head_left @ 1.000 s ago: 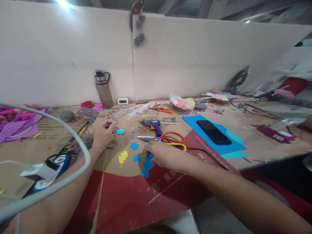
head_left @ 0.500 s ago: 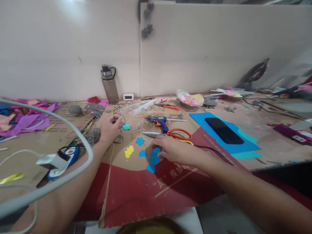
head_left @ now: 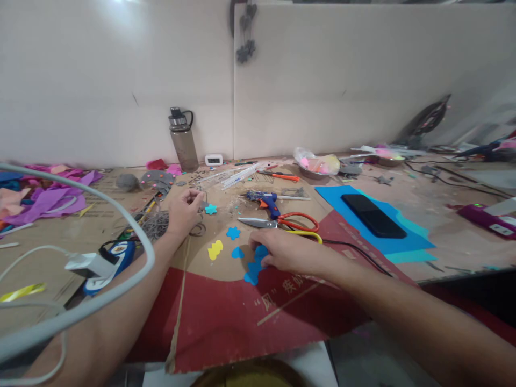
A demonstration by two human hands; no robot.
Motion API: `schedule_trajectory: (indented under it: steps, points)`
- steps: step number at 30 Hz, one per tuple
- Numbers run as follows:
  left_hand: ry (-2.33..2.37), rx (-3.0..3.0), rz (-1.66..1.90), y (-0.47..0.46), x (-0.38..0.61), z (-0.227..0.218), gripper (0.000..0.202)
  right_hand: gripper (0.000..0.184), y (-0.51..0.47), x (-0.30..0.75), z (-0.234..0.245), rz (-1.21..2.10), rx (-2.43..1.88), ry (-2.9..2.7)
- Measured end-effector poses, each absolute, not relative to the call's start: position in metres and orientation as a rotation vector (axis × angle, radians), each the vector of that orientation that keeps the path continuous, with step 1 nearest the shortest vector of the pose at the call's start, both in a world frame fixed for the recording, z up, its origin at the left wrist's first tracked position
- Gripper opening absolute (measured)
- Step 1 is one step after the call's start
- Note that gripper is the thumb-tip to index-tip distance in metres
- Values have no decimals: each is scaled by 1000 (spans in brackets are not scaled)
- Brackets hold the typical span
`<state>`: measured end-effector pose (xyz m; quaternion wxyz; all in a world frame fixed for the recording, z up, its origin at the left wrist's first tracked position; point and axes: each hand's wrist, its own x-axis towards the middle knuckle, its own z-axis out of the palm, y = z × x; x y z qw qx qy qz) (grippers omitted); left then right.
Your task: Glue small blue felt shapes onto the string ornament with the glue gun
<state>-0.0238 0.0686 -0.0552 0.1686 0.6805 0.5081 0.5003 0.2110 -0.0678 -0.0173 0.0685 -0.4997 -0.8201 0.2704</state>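
My right hand (head_left: 280, 248) curls down over several blue cutouts (head_left: 253, 273) that lie overlapped on the cardboard, its thumb and fingers closed on one of them. A single blue drop-shaped cutout (head_left: 237, 252), a blue flower cutout (head_left: 233, 233) and yellow cutouts (head_left: 215, 249) lie to its left. Farther left, my left hand (head_left: 185, 210) rests with its fingers pinched together; what they hold, if anything, cannot be made out. Beside those fingertips is a turquoise flower cutout (head_left: 210, 209). Grey cord (head_left: 155, 226) lies in a tangle by the left wrist.
Scissors (head_left: 282, 223) and a blue glue gun (head_left: 266, 200) lie just beyond my right hand. To the right, a black phone (head_left: 373, 216) rests on blue sheets (head_left: 336, 194). A bottle (head_left: 184, 142) stands against the wall. A white cable (head_left: 141, 236) loops across the left foreground.
The view has shifted very slightly. My right hand stays at the blue cutouts with only a small finger movement, and my left hand keeps its pinched pose.
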Motion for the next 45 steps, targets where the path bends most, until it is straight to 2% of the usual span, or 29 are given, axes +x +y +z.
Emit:
schedule_trajectory:
  steps: [5,12,16,23,33,39,45]
  points:
    - [1416,1925,1440,70,-24,-57,21,25,-65,213,-14,884,-1654,-2450]
    - [1397,1921,1441,70,-24,-58,21,10,-65,220,-16,846,-1524,-2514]
    - [1385,1916,1439,68,-23,-56,20,7,-67,223,-8,976,-1467,-2477]
    - [1388,1916,1440,67,-22,-54,19,11,-66,208,-6,1148,-1309,-2519]
    - [1412,1922,1442,66,-22,-53,19,29,-72,217,-3,990,-1287,-2456]
    - [1380,1911,1441,67,-21,-54,19,34,-75,210,-4,1196,-1299,-2314]
    - [1393,1927,1457,67,-23,-54,18,27,-77,194,-10,1153,-1253,-2441]
